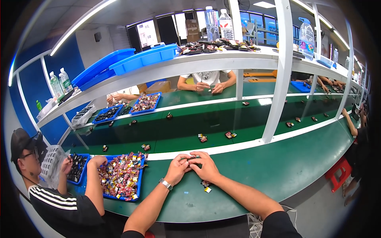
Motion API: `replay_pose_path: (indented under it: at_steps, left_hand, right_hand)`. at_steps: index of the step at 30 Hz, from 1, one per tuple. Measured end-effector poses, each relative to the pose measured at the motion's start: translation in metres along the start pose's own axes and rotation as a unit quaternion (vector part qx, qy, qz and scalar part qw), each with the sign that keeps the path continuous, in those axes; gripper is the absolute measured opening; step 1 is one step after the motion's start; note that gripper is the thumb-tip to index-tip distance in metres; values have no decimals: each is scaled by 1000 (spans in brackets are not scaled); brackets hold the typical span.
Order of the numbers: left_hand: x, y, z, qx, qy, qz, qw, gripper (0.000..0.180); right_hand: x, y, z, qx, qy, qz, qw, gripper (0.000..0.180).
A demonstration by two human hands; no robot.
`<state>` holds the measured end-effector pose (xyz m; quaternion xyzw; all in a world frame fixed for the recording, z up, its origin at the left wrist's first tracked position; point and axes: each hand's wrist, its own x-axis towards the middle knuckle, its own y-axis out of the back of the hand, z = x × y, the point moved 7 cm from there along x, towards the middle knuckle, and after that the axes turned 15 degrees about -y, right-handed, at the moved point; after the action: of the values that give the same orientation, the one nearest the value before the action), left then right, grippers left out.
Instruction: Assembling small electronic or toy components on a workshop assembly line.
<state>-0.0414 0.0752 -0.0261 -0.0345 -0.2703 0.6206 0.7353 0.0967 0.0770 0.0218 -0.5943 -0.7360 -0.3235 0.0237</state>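
My left hand [176, 171], with a watch on its wrist, and my right hand [205, 168] meet over the near green bench. Both have their fingers closed on a small black piece [192, 159]; the fingers cover most of it, so its exact kind cannot be made out. Beneath my right wrist lies a small dark part with a yellow-and-white tag [206, 186], partly hidden by the forearm. To the left of my hands is a blue tray [139, 183] heaped with small reddish, yellow and white wired parts [119, 176].
A co-worker [55, 198] sits at the left, reaching to the trays, near a tray of black pieces [77, 168]. Beyond a white rail runs a green conveyor belt [178, 135] carrying scattered parts [230, 135]. A white post [278, 79] and an overhead shelf [158, 65] stand ahead.
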Motion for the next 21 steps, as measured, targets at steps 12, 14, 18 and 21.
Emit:
replay_pose_path:
  at_steps: [12,14,18,21]
  left_hand:
    - [0,-5,4,-11,-7,11,1000,20]
    - [2,-4,3,-6,-12,9,1000,20]
    - [2,5,-1,28,-18,20,999,21]
    - [0,-3,2,34,-12,27,999,22]
  right_hand:
    - [0,7,-8,-16,32,24,999,19]
    - [2,6,-1,-14,25,24,999,19]
    - [3,-2,-4,8,22,6,1000,19]
    - [0,2,-6,-24,39,13,999,21]
